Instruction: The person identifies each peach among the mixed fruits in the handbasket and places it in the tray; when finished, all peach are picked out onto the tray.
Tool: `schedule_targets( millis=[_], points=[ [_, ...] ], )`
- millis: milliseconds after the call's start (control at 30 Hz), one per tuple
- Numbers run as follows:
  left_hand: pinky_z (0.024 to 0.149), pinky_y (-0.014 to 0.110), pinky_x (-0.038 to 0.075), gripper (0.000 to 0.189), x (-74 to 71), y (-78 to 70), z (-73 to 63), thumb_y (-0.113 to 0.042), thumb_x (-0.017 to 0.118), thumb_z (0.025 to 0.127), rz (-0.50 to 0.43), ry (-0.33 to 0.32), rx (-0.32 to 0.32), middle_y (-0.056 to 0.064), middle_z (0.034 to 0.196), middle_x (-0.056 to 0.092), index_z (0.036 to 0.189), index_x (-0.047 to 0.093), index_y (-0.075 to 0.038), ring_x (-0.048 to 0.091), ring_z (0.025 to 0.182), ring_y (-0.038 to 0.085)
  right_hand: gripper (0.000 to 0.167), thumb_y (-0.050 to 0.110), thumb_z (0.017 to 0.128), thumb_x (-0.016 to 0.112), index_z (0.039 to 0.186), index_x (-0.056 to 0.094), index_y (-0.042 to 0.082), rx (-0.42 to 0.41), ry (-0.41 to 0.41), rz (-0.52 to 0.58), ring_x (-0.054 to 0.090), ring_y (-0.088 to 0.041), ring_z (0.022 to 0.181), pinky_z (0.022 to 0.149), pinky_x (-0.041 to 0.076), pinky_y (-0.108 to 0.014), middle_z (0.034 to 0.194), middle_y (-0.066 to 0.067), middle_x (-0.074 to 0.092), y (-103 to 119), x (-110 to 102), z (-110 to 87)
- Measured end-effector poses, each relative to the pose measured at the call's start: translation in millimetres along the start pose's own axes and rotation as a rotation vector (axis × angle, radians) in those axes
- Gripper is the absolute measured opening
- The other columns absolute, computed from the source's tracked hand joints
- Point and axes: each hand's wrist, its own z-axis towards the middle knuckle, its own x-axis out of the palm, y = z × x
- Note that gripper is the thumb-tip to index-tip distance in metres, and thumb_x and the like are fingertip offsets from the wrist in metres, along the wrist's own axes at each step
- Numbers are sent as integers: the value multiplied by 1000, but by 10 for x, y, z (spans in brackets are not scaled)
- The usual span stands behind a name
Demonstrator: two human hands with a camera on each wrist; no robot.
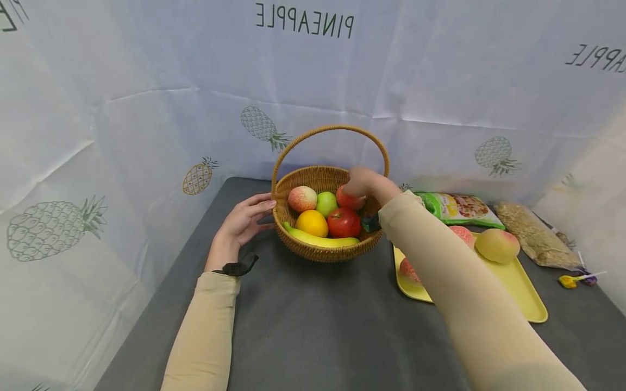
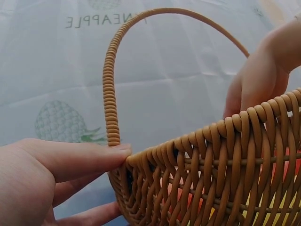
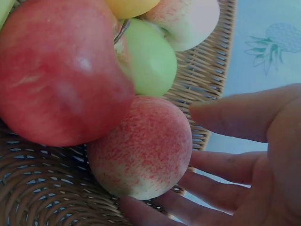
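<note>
Two beige sleeves point(image 1: 455, 266) reach toward one wicker basket point(image 1: 323, 254) at the far side of the dark grey table point(image 1: 313, 320). The left hand point(image 1: 244, 217) touches its rim with straight fingers. The right hand point(image 1: 369, 183) spreads wide about one speckled peach point(image 3: 146, 146) inside; whether it grips, I cannot tell. Also within: one paler peach point(image 1: 302, 199), one green fruit point(image 1: 326, 203), one orange point(image 1: 312, 223), one apple point(image 1: 344, 222), one banana point(image 1: 323, 239). One yellow tray point(image 1: 513, 282) shows three peaches point(image 1: 497, 245); pineapple-printed sheeting point(image 1: 171, 130) hangs behind.
</note>
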Motion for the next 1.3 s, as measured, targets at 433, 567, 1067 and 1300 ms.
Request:
schedule_targets(
  millis=[433,567,1067,1300],
  points=[
    [104,55,45,54,5,15,-8,-19,69,101,4,4,3,14,152,46,149,49,-5,45,140,34,33,25,90,73,110,59,2,-58,-86,-330,56,-29,87,69,50,-36,103,-15,60,-4,127,129],
    [105,56,44,55,17,9,-9,-18,69,101,3,9,8,14,151,46,150,49,-4,46,139,33,42,25,88,80,115,60,1,-79,-117,-312,58,-31,96,80,53,-40,108,-15,61,-31,130,135],
    [104,55,45,56,1,-6,6,-19,67,102,4,0,0,14,153,45,152,47,-4,46,138,32,64,27,86,76,144,56,9,-167,-140,1,57,-31,109,89,53,-43,130,-14,59,-48,21,89],
    [105,55,44,54,-1,2,4,-18,66,103,4,4,2,16,153,45,151,47,-3,46,138,32,56,28,91,72,141,58,8,-247,-132,104,58,-31,112,87,55,-42,131,-17,59,-83,29,79]
  ],
)
